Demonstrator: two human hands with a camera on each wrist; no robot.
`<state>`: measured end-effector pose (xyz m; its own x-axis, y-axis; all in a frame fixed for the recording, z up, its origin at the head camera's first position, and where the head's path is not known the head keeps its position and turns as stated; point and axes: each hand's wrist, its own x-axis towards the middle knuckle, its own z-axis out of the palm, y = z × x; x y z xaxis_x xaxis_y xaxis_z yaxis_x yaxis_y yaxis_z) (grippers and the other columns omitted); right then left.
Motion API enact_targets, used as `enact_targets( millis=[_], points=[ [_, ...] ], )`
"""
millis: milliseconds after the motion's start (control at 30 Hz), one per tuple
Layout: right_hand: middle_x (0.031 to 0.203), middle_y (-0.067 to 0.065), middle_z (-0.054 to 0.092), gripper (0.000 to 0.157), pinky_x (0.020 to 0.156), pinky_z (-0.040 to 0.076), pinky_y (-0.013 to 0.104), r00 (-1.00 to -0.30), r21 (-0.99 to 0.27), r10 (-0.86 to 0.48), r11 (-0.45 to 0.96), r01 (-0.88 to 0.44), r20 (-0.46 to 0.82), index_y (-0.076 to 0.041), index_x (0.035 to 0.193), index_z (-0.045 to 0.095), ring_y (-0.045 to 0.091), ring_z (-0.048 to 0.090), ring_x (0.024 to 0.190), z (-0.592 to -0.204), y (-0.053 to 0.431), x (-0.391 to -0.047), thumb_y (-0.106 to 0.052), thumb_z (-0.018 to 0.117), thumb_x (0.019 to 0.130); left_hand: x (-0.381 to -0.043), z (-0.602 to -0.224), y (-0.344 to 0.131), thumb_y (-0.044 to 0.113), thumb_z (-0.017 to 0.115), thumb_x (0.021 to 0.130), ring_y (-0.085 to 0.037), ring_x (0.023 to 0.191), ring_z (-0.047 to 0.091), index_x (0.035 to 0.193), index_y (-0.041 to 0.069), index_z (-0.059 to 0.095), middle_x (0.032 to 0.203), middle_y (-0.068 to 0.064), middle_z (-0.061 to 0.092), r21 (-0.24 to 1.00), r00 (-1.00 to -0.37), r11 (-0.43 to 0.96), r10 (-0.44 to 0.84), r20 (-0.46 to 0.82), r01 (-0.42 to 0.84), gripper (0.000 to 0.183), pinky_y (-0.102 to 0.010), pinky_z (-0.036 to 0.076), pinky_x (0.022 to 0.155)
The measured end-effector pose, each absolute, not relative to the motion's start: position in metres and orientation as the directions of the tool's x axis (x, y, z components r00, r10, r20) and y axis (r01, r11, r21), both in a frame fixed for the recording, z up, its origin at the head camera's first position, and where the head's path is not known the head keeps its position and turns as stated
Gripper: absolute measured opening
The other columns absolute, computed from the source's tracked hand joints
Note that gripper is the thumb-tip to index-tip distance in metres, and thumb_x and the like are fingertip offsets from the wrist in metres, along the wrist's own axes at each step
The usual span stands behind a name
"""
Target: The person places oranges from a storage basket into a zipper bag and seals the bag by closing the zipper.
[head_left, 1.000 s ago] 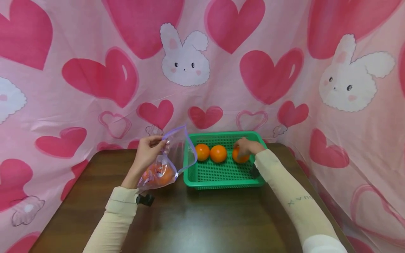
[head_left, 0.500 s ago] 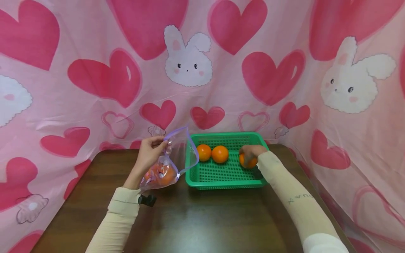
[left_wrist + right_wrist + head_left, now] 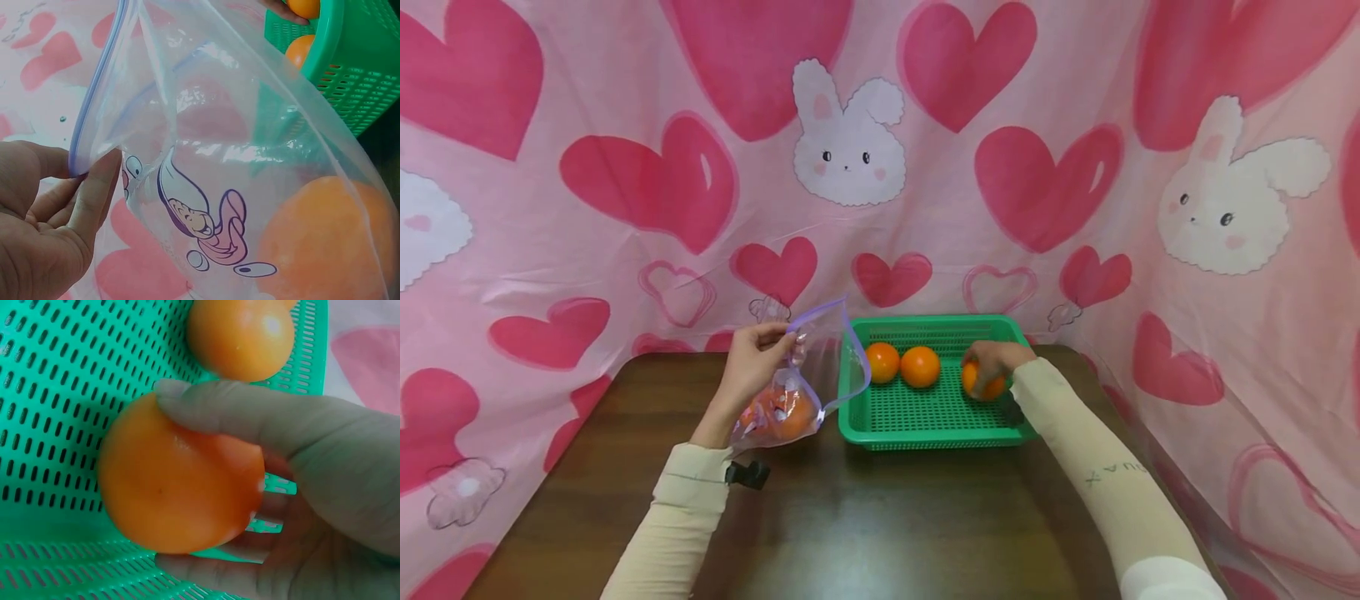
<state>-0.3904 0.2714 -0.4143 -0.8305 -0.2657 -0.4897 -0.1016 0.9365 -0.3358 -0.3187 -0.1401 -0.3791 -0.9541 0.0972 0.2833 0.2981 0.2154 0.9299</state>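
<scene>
In the head view my left hand (image 3: 752, 360) pinches the purple-edged top of a clear zip bag (image 3: 206, 119) between thumb and fingers. The bag's mouth gapes toward the basket, and cartoon figures are printed on its side. Low inside it sits an orange (image 3: 322, 240), seen through the plastic. My right hand (image 3: 1002, 360) reaches into the right side of the green plastic basket (image 3: 932, 437) and grips another orange (image 3: 175, 481), thumb over the top and fingers round the side. Two more oranges, a left one (image 3: 882, 362) and a middle one (image 3: 920, 367), lie at the basket's back left.
Basket and bag are side by side on a dark wooden table (image 3: 880, 517), the bag's open edge overlapping the basket's left rim in the head view. Behind and to the right hangs a pink cloth (image 3: 925, 208) with hearts and rabbits, close to the table's back edge.
My right hand, with the orange, has shifted slightly rightward and nearer to me within the basket. The left hand and the bag stay almost where they were.
</scene>
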Motion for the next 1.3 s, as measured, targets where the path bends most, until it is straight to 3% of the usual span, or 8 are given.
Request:
enact_targets(
  millis=[267, 400, 667, 867, 1300],
  points=[
    [0.143, 0.019, 0.051, 0.07, 0.08, 0.059, 0.04, -0.835, -0.323, -0.318, 0.929, -0.18, -0.449, -0.005, 0.146, 0.053, 0.029, 0.058, 0.106, -0.411, 0.27, -0.394, -0.023, 0.082, 0.084, -0.319, -0.38, -0.14, 0.0, 0.062, 0.099, -0.005, 0.076, 0.071, 0.121, -0.017, 0.063, 0.105, -0.035, 0.069, 0.934, -0.95, 0.179, 0.101, 0.296, 0.31, 0.028, -0.023, 0.061, 0.073],
    [0.141, 0.019, 0.054, 0.067, 0.082, 0.058, 0.04, -0.831, -0.321, -0.345, 0.922, -0.215, -0.436, -0.004, 0.146, 0.053, 0.029, 0.058, 0.107, -0.407, 0.268, -0.394, -0.023, 0.079, 0.086, -0.319, -0.38, -0.141, 0.001, 0.063, 0.099, -0.005, 0.075, 0.071, 0.121, -0.016, 0.064, 0.104, -0.035, 0.068, 0.933, -0.949, 0.177, 0.103, 0.298, 0.312, 0.028, -0.023, 0.061, 0.074],
    [0.14, 0.018, 0.055, 0.062, 0.102, 0.051, 0.048, -0.842, -0.325, -0.393, 0.903, -0.28, -0.369, -0.003, 0.143, 0.055, 0.032, 0.052, 0.119, -0.401, 0.259, -0.392, -0.023, 0.076, 0.088, -0.317, -0.38, -0.145, 0.004, 0.063, 0.1, -0.008, 0.077, 0.072, 0.121, -0.015, 0.065, 0.106, -0.035, 0.068, 0.933, -0.947, 0.169, 0.107, 0.303, 0.318, 0.028, -0.024, 0.061, 0.075],
    [0.132, 0.015, 0.058, 0.062, 0.096, 0.054, 0.045, -0.849, -0.356, -0.414, 0.887, -0.295, -0.329, -0.005, 0.14, 0.058, 0.03, 0.055, 0.111, -0.398, 0.254, -0.39, -0.026, 0.076, 0.085, -0.316, -0.382, -0.145, 0.003, 0.063, 0.1, -0.007, 0.077, 0.071, 0.121, -0.015, 0.065, 0.106, -0.036, 0.068, 0.935, -0.947, 0.161, 0.111, 0.302, 0.317, 0.028, -0.024, 0.061, 0.075],
    [0.133, 0.015, 0.06, 0.064, 0.091, 0.056, 0.04, -0.843, -0.438, -0.478, 0.831, -0.342, -0.247, -0.006, 0.14, 0.058, 0.026, 0.059, 0.106, -0.385, 0.237, -0.381, -0.028, 0.077, 0.083, -0.316, -0.383, -0.143, 0.004, 0.064, 0.099, -0.005, 0.076, 0.07, 0.119, -0.014, 0.066, 0.105, -0.033, 0.069, 0.934, -0.951, 0.182, 0.082, 0.298, 0.309, 0.027, -0.023, 0.061, 0.072]
  ],
)
